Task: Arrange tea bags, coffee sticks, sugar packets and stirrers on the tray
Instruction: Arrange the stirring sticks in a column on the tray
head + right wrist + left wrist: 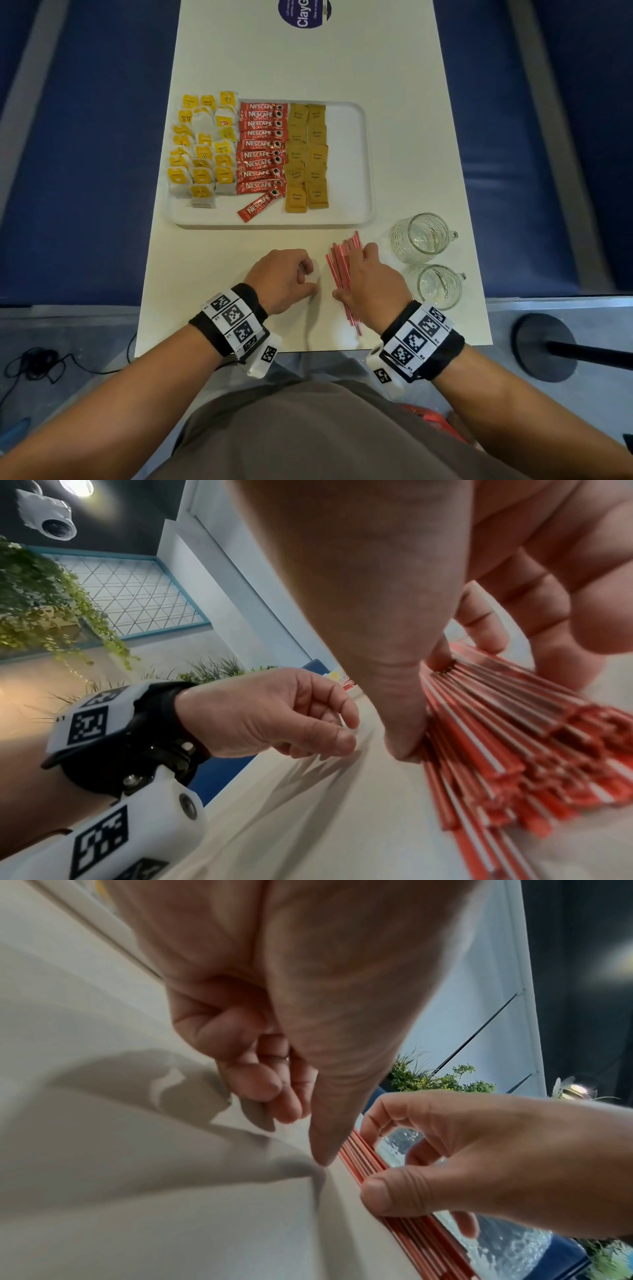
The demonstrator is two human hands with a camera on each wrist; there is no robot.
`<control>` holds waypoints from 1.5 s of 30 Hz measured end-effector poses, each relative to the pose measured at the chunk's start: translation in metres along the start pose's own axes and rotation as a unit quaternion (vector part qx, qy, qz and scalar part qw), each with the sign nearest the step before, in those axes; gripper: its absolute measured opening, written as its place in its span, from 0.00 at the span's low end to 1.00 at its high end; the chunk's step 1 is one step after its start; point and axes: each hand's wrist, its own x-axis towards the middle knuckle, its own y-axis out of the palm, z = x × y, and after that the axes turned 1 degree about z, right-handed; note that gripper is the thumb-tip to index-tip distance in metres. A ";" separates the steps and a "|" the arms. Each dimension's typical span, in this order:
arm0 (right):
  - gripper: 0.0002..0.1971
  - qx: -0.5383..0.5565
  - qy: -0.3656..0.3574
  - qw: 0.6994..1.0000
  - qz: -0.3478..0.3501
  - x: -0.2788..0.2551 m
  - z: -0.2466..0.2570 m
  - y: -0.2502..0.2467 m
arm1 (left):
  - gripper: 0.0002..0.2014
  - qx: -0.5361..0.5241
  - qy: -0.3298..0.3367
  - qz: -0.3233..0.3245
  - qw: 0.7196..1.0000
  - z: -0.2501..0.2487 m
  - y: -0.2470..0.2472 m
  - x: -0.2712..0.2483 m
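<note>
On the white tray (347,154) lie yellow tea bags (202,150) at the left, red coffee sticks (262,147) in the middle and brown sugar packets (308,154) to their right; the tray's right strip is bare. One coffee stick (260,206) lies slanted at the front. A bundle of red-and-white stirrers (342,260) (496,723) lies on the table in front of the tray. My right hand (356,270) (452,696) grips it, thumb on its left side, fingers over its right. My left hand (308,279) (301,1134) is just left of the stirrers, loosely curled and holding nothing.
Two glass mugs (423,236) (440,286) stand right of the stirrers, close to my right hand and the table's right edge. The near table edge runs just under my wrists. A purple round sticker (305,12) is at the table's far end.
</note>
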 end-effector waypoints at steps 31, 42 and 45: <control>0.16 0.056 -0.238 0.969 -0.023 0.052 0.033 -0.002 | 0.12 0.122 0.021 -0.120 0.985 0.047 -0.032 -0.022; 0.10 0.111 -0.242 0.961 -0.077 0.051 0.020 0.001 | 0.13 0.103 0.014 -0.133 0.986 0.038 -0.028 -0.025; 0.10 0.105 -0.250 0.958 -0.089 0.053 0.021 0.002 | 0.13 0.096 0.018 -0.133 0.986 0.034 -0.027 -0.024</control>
